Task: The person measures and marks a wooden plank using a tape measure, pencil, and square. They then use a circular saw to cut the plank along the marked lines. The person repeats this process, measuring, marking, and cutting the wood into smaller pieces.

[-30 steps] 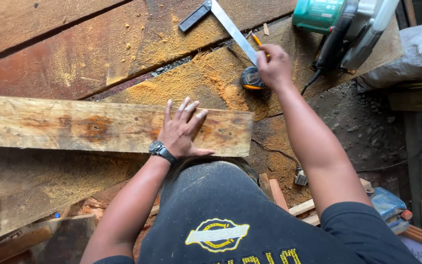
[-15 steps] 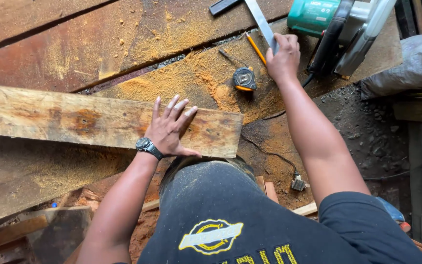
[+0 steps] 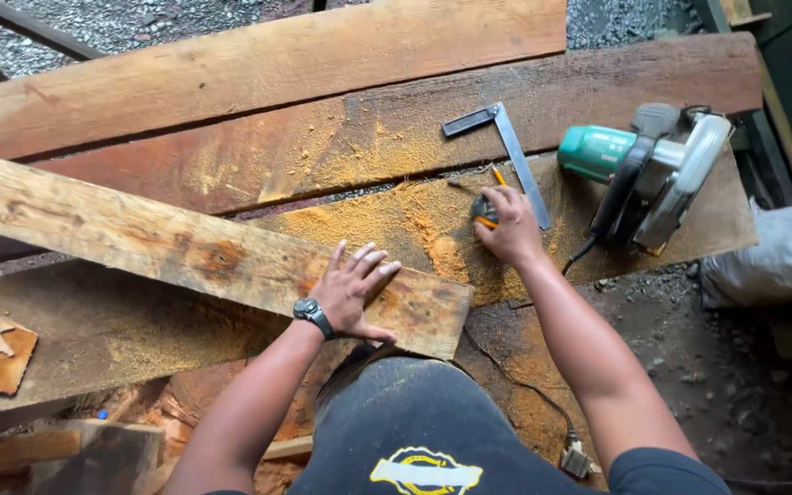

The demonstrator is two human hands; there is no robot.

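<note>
Two hands work: the left hand (image 3: 352, 291), fingers spread, presses the loose plank (image 3: 185, 252) at frame centre; the right hand (image 3: 509, 227) closes its grip on a tape measure (image 3: 484, 210). Sawdust could let the plank slide; the circular saw (image 3: 648, 170) sits close by.
</note>
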